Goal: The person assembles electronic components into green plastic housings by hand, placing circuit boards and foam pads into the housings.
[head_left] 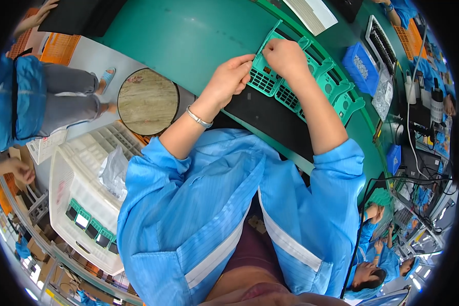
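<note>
- You are working on a green plastic frame (264,77), the left end piece of a row of such frames (321,81) lying on a black mat (270,120) at the near edge of the green table (188,35).
- Your left hand (229,76) is pressing against the frame's left side, fingers curled together on its edge, thumb out of sight beneath the hand.
- Your right hand (285,55) is pinching closed on the frame's upper corner, where a thin green strip (269,34) is sticking up and away from you.
- The frame is lying directly under both hands, touching them, between your wrists and the far side of the table.
- It is looking light and fairly stiff, though the grid of small slots and the thin strip are probably the weak spots, likely to bend or snap under a twist.
- The solid outer border is looking like the safest place to be gripping; the smooth plastic may be slipping a little under bare fingers.
- A bracelet (198,118) is sitting on your left wrist, well back from the frame.
- A blue bin (359,66) is standing to your right on the table, and a white crate (81,188) is resting low at your left beside a round stool (148,101).
</note>
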The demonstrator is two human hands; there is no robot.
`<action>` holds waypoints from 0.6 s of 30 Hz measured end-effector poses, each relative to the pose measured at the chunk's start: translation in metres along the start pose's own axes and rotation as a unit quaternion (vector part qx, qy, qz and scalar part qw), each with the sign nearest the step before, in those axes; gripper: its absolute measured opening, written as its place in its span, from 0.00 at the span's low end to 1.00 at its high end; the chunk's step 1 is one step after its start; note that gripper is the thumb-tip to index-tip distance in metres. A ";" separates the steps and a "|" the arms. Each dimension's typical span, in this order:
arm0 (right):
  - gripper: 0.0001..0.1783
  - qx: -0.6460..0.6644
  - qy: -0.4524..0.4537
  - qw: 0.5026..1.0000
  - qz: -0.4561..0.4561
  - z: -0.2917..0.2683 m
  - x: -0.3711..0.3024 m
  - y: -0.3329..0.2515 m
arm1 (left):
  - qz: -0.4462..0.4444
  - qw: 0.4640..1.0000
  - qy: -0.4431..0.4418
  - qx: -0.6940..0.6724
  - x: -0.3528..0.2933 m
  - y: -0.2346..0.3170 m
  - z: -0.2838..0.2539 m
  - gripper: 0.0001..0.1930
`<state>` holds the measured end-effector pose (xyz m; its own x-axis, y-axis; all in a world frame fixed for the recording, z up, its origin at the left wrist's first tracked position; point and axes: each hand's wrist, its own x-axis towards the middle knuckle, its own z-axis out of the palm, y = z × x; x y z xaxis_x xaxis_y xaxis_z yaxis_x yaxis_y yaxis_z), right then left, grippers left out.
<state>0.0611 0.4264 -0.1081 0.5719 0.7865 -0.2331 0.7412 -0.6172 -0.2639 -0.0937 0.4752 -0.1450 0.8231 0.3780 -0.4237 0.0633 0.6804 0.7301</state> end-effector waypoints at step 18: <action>0.14 -0.112 0.167 0.966 -0.164 0.034 -0.044 0.004 | 0.018 0.996 -0.011 0.085 0.004 0.001 0.002 0.20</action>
<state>0.0265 0.3884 -0.1307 0.3473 0.9250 0.1541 0.9377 -0.3432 -0.0536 -0.0896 0.4762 -0.1446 0.8384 0.3855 -0.3854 0.1266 0.5499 0.8256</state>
